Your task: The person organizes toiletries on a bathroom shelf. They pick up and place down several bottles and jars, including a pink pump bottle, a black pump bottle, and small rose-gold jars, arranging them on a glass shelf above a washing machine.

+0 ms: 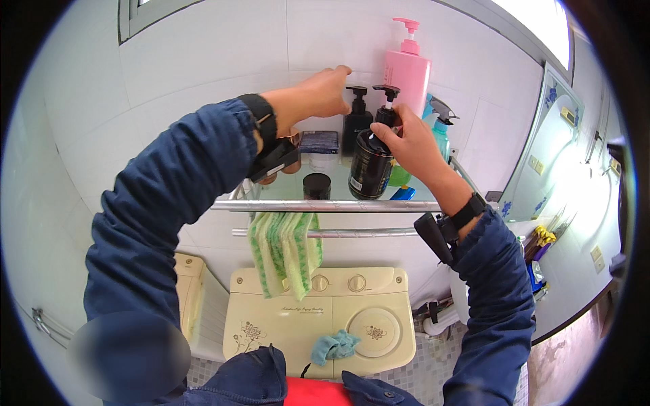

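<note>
My right hand (419, 142) grips a dark pump bottle (369, 170) around its shoulder and neck, at the front of a glass wall shelf (281, 188). That bottle stands slightly tilted and bears writing. Against the white-tiled wall, my left hand (325, 94) is raised with thumb and fingers apart and nothing between them. Just right of it and lower is a slimmer black pump bottle (357, 132). A tall pink pump bottle (409, 71) rises behind my right hand. Left of the dark bottles, a flat dark box (319, 141) rests on a white tub (323, 163).
A black-lidded jar (317, 187) and a blue packet (403, 193) lie near the shelf's metal rail (284, 205). A teal spray bottle (441, 132) stands at right. Below hang a green striped towel (284, 254) and, lower, a cream washing machine (284, 325) bearing a blue cloth (332, 347).
</note>
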`<state>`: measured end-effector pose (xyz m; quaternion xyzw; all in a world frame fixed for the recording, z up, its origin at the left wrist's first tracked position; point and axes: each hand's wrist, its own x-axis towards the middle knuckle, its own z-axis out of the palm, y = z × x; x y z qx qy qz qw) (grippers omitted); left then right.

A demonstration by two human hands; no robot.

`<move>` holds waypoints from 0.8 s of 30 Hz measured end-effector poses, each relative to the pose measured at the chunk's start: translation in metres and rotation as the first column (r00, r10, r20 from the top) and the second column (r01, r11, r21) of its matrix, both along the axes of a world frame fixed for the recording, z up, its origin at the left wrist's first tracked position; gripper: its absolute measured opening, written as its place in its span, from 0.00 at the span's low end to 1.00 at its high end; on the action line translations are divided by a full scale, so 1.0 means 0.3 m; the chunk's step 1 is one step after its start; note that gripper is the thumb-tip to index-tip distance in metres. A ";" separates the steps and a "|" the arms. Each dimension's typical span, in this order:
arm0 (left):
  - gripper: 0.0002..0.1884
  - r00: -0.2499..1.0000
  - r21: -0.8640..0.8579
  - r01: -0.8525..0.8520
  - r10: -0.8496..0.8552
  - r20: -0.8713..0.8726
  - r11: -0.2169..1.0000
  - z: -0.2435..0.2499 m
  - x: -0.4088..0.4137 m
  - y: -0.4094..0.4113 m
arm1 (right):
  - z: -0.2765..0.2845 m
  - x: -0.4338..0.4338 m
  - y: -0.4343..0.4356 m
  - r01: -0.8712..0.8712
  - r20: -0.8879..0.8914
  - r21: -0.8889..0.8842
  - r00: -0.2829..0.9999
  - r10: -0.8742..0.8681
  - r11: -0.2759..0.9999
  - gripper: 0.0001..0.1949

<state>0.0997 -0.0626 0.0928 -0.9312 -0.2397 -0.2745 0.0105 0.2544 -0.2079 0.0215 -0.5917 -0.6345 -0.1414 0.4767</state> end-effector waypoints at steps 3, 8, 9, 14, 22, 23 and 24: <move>0.38 0.998 0.083 0.068 -0.068 0.001 0.994 0.009 0.068 0.036 | -0.008 0.011 -0.013 -0.026 -0.014 -0.003 1.000 0.026 1.000 0.27; 0.33 0.985 0.074 0.095 -0.083 -0.149 0.993 0.019 0.146 0.072 | -0.016 0.007 -0.043 -0.056 -0.012 0.021 0.998 0.056 0.998 0.26; 0.32 0.988 0.075 0.104 -0.094 -0.122 0.992 0.013 0.146 0.078 | -0.014 0.002 -0.050 -0.063 -0.010 0.025 0.998 0.063 0.998 0.26; 0.30 0.989 0.141 0.131 -0.121 -0.080 0.981 -0.002 0.140 0.089 | -0.024 0.004 -0.065 -0.096 -0.093 0.029 0.991 0.098 0.995 0.26; 0.35 0.976 0.350 0.085 -0.007 -0.220 0.933 -0.036 0.134 0.073 | -0.023 -0.008 -0.024 -0.056 -0.019 0.053 0.998 0.057 0.997 0.26; 0.36 0.974 0.360 0.080 0.005 -0.227 0.929 -0.040 0.133 0.067 | -0.021 -0.008 -0.016 -0.045 0.003 0.060 0.999 0.045 0.997 0.26; 0.36 0.972 0.371 0.077 0.014 -0.235 0.925 -0.042 0.135 0.060 | -0.018 -0.006 -0.008 -0.033 0.024 0.067 0.999 0.031 0.997 0.26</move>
